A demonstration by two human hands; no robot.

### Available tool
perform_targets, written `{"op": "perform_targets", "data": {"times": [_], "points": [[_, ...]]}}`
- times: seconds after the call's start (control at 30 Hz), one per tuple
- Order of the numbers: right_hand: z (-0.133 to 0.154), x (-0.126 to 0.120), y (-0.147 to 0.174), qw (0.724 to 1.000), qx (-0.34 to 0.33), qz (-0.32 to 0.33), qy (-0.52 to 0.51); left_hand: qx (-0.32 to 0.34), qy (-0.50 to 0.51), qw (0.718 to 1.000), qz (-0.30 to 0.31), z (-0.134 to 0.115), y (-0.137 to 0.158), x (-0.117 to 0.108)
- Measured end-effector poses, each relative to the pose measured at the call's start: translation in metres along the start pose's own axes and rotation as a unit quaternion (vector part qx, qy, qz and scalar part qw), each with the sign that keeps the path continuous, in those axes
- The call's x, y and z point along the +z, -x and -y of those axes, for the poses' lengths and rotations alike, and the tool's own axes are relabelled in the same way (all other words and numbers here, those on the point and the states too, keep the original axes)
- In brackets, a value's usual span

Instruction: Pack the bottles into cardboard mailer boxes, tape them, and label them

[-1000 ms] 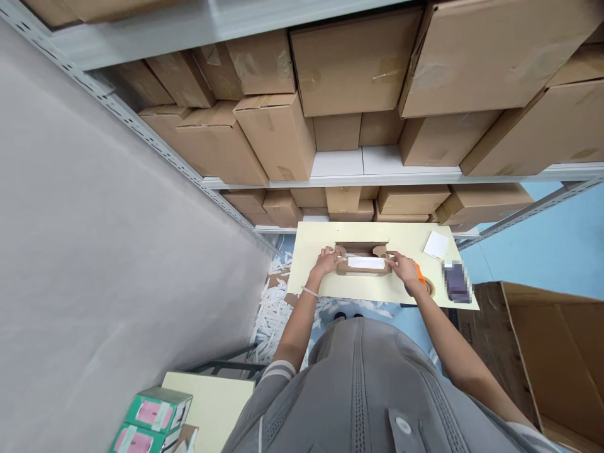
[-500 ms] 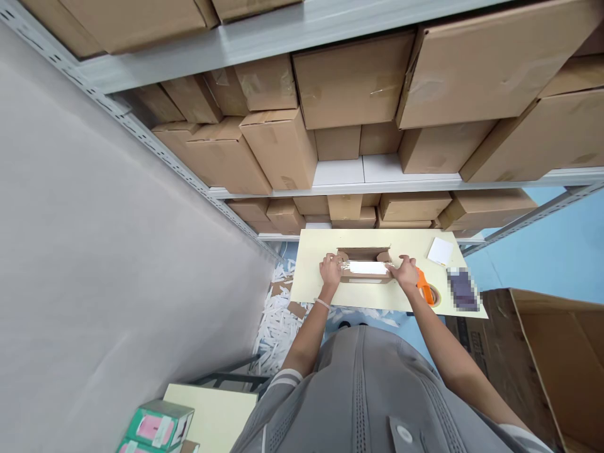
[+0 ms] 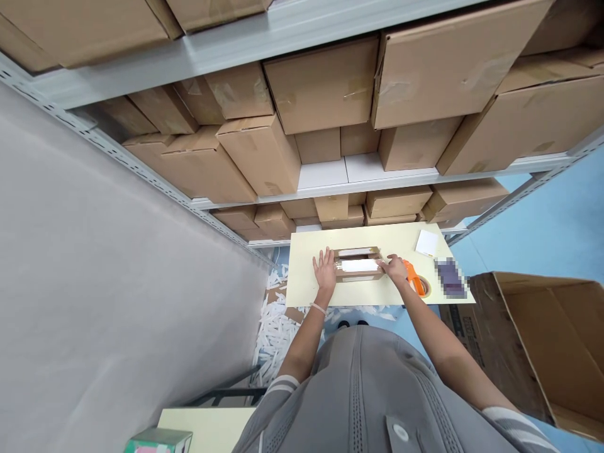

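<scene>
A small brown cardboard box (image 3: 358,275) with a white label on top lies on the pale yellow table (image 3: 306,289). My left hand (image 3: 324,270) presses flat against its left end, fingers spread. At the box's right end my right hand (image 3: 395,269) touches the edge. An orange tape dispenser (image 3: 415,280) lies just right of my right hand. A second flat piece with a white strip (image 3: 356,252) sits just behind the box.
A white card (image 3: 427,242) and a blurred dark object (image 3: 450,277) lie at the table's right. Metal shelves (image 3: 368,170) packed with cardboard boxes rise behind. A large open carton (image 3: 542,340) stands on the right. White paper strips (image 3: 274,321) litter the floor.
The box's flaps have been folded down and it now looks closed. My left hand has opened flat against its left end. The camera view has shifted slightly.
</scene>
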State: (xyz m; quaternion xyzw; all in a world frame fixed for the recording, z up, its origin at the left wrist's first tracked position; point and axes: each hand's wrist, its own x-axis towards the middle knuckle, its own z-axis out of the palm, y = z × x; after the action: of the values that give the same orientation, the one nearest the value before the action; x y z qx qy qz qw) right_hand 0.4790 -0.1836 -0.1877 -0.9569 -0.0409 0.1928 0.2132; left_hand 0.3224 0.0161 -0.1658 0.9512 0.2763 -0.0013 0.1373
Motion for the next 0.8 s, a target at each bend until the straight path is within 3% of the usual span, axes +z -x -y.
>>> {"op": "perform_targets", "data": {"times": [0.2, 0.43, 0.6, 0.7, 0.8], "points": [[-0.004, 0.002, -0.001, 0.999, 0.004, 0.032, -0.008, 0.039, 0.001, 0.999, 0.019, 0.008, 0.017, 0.015], [-0.003, 0.005, 0.004, 0.999, -0.004, 0.033, -0.011, 0.060, -0.006, 0.998, 0.019, -0.008, 0.023, 0.025], [-0.009, 0.008, 0.014, 0.999, -0.046, 0.019, -0.005, 0.031, -0.004, 0.999, 0.024, -0.014, 0.031, 0.029], [-0.026, 0.011, 0.021, 0.997, -0.076, -0.018, 0.006, 0.015, 0.006, 0.999, 0.038, -0.014, 0.033, 0.028], [-0.056, 0.016, 0.025, 0.992, -0.053, -0.105, 0.055, 0.015, 0.010, 0.999, 0.041, -0.014, 0.033, 0.028]]}}
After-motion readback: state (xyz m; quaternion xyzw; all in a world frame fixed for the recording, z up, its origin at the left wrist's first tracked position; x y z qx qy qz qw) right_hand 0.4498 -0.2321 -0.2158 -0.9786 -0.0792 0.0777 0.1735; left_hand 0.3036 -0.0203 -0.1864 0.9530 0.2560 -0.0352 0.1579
